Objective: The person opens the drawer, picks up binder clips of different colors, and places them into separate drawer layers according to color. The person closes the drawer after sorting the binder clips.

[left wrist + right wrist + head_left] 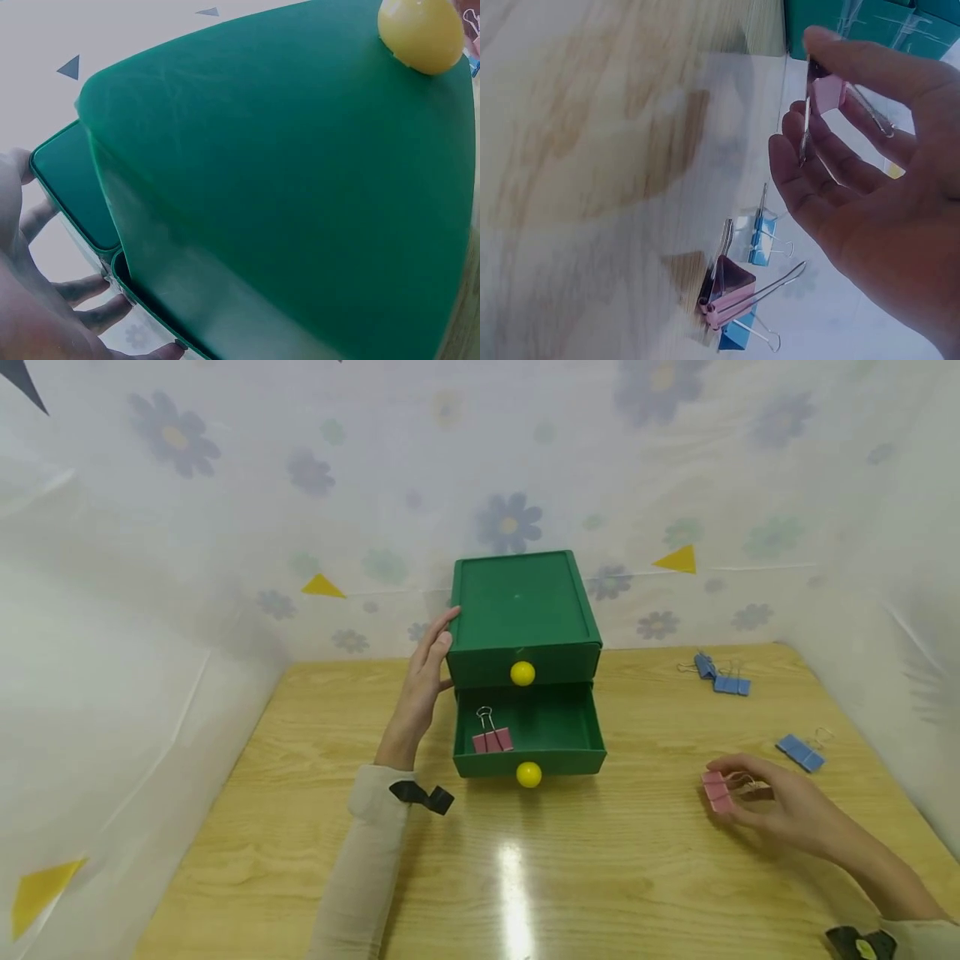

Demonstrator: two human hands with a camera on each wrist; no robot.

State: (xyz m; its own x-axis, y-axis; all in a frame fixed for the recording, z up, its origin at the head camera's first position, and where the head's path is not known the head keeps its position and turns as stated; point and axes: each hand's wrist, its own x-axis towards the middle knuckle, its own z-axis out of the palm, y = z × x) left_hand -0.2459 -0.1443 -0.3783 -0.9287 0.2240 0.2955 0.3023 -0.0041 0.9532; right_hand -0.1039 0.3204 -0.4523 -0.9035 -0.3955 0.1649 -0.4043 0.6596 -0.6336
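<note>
In the head view, my right hand [795, 814] pinches a pink metal binder clip with wire handles [717, 792], its long axis running eleven to five o'clock; the green plastic lower drawer [562, 763] juts out between nine and ten o'clock from it, nearer my left hand [418, 693]. In the left wrist view, my left fingers spread along the green plastic cabinet [517, 602] at eight o'clock. In the right wrist view, another pink binder clip [733, 298] and blue metal binder clips [762, 244] lie toward seven o'clock from my pinching fingertips.
</note>
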